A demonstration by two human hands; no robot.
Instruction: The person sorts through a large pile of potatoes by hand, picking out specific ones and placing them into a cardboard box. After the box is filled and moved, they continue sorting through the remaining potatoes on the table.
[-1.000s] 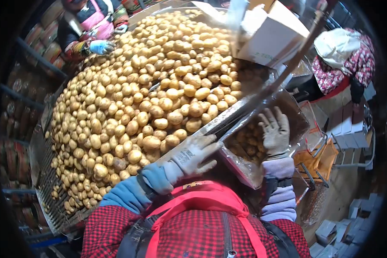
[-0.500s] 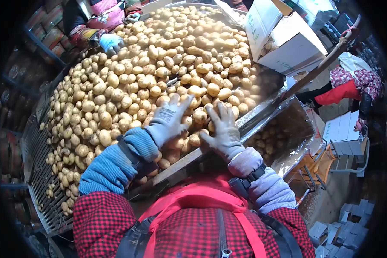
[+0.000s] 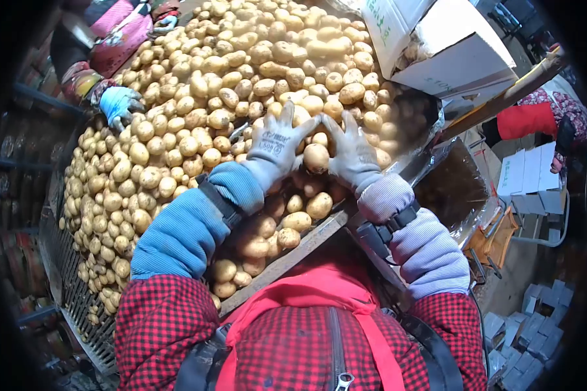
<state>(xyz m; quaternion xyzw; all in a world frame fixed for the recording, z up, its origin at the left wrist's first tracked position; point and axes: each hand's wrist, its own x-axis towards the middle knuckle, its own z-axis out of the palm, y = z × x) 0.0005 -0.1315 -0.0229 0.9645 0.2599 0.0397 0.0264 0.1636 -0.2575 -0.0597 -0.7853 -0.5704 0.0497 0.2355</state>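
A broad heap of potatoes (image 3: 176, 140) covers the slatted sorting table in front of me. My left hand (image 3: 275, 144), in a grey printed glove, lies on the near side of the heap with its fingers spread. Opposite it, my right hand (image 3: 355, 153), gloved in grey too, has its fingers stretched over the potatoes. The fingertips of both hands come close together at the far side, framing a round potato (image 3: 316, 158) between the palms. More potatoes (image 3: 296, 221) lie below my wrists, against the wooden edge board (image 3: 287, 255).
Across the heap at left, a co-worker's blue-gloved hand (image 3: 119, 104) touches potatoes. An open white carton (image 3: 453, 72) stands at the back right, beside a wooden pole (image 3: 502, 98). A plastic-lined box (image 3: 453, 186) sits to my right. Another person (image 3: 535, 117) bends near white cartons (image 3: 528, 171).
My hands have moved forward, away from the edge board, and their fingertips have come closer together. The co-worker's blue-gloved hand has shifted left and nearer. The whole view has shifted slightly.
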